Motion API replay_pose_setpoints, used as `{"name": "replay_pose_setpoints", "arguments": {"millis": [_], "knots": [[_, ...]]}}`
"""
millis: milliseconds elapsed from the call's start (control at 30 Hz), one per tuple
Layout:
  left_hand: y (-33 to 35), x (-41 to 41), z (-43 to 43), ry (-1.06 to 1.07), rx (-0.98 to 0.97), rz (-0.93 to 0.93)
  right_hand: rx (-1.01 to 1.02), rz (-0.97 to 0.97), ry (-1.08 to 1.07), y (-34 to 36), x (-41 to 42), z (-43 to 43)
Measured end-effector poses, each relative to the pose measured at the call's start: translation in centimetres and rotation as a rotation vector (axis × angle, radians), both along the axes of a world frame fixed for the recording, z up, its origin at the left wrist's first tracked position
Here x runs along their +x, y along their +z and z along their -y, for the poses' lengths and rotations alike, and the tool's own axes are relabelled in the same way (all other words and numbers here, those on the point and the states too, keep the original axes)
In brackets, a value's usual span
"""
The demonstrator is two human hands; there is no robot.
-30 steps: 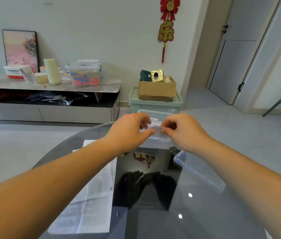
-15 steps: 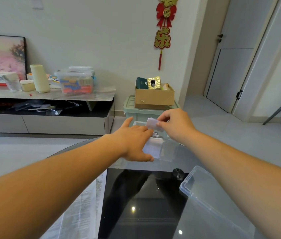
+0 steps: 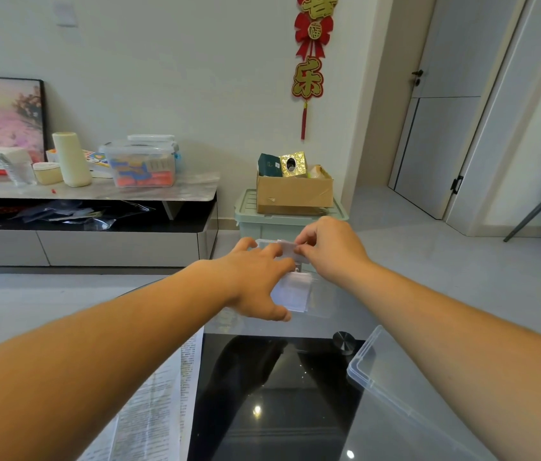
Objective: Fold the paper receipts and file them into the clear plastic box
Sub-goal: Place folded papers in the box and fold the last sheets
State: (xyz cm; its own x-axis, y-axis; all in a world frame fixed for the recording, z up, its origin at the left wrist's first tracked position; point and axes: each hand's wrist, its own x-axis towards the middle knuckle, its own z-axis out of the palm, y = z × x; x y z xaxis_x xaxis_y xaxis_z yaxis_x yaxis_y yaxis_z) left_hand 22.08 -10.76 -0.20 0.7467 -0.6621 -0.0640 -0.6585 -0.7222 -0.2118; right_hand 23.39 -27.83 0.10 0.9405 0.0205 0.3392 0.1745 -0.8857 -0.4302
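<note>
Pinching a folded receipt [image 3: 286,249] with my right hand [image 3: 330,252], I held it over the clear plastic box [image 3: 324,299] at the glass table's [image 3: 295,410] far edge; my left hand [image 3: 252,281] rested open-fingered on the box, with other receipts [image 3: 292,292] inside and the lid [image 3: 395,390] to the right.

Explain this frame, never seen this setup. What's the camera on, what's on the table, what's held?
No machine here: a person works with bare hands, and the single camera sits on their head, looking forward and down, so the arms enter from the bottom. The right hand pinches a small folded receipt at the open top of the clear plastic box, which already holds folded papers. The left hand lies spread over the box, apparently steadying it. On the glass table also lie a clear lid, to the right, and a printed paper sheet, to the left.
</note>
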Motion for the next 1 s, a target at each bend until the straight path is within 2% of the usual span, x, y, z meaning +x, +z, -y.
{"name": "replay_pose_setpoints", "arguments": {"millis": [400,533,733,1000], "knots": [[-0.2,0.4,0.1,0.021,-0.061,-0.049,-0.059,0.100,-0.003,-0.4,0.3,0.1],[-0.3,0.4,0.2,0.027,-0.065,-0.064,-0.071,0.043,0.018,-0.1,0.3,0.1],[-0.7,0.3,-0.2,-0.002,-0.108,-0.019,-0.094,-0.053,0.076,-0.1,0.5,0.0],[-1.6,0.5,-0.6,-0.047,-0.174,0.122,-0.019,0.005,0.102,-0.2,0.4,0.6]]}}
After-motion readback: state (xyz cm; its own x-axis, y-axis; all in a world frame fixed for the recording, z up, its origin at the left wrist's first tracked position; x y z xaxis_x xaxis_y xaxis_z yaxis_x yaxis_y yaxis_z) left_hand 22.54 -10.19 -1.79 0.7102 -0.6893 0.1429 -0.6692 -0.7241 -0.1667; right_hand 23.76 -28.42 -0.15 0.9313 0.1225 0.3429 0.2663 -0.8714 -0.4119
